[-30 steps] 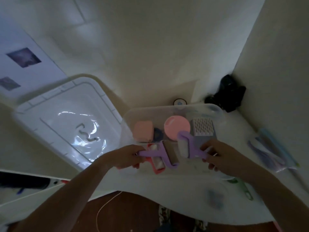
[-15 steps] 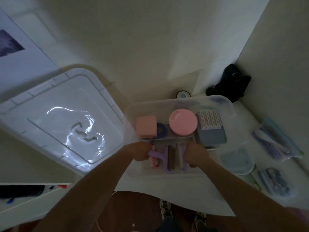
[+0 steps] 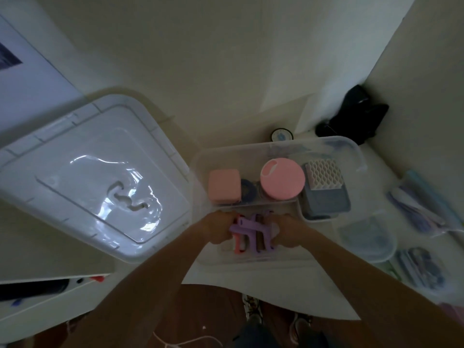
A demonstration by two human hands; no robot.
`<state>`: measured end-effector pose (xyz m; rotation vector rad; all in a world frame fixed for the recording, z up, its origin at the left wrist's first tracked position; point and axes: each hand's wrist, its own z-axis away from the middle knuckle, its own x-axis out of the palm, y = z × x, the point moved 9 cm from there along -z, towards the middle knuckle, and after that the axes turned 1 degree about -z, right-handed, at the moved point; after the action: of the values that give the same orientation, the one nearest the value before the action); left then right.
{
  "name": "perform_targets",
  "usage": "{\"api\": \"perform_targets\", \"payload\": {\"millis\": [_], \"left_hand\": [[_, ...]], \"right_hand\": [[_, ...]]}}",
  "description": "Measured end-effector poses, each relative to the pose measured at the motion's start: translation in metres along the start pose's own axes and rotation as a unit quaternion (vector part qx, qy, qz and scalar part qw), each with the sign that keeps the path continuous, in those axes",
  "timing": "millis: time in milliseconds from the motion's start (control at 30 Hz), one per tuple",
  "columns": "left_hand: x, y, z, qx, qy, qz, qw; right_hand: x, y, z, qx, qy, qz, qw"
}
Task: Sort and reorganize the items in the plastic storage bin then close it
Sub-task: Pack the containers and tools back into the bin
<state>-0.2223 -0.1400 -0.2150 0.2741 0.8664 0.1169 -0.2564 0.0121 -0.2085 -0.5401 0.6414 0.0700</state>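
Clear plastic, the bin (image 3: 276, 151) sits open on the table, its lid (image 3: 93, 177) lying off to the left. Both hands, left (image 3: 217, 228) and right (image 3: 288, 231), grip what seem to be purple rollers (image 3: 253, 231) at its near side. Bags (image 3: 421, 217) wait outside on the right; closing remains.

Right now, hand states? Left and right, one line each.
Left hand: closed, gripping the purple rollers from the left side.
Right hand: closed, gripping the same bundle from the right side.
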Motion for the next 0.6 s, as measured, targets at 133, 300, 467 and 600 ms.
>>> {"api": "perform_targets", "payload": {"millis": [133,300,467,600], "left_hand": [[-0.004,-0.001,0.002,-0.014,0.016,-0.009,1.000],[-0.011,-0.008,0.008,-0.038,0.024,-0.145,0.988],[-0.023,-0.002,0.020,-0.013,0.066,-0.257,0.964],[-0.025,-0.007,0.028,-0.002,0.066,-0.288,0.955]], "right_hand": [[0.004,-0.002,-0.005,-0.017,-0.028,0.025,0.999],[0.003,-0.006,-0.014,-0.026,-0.027,0.017,0.999],[0.012,-0.014,-0.025,-0.052,-0.003,-0.065,0.997],[0.021,-0.027,-0.027,-0.067,-0.044,-0.136,0.988]]}}
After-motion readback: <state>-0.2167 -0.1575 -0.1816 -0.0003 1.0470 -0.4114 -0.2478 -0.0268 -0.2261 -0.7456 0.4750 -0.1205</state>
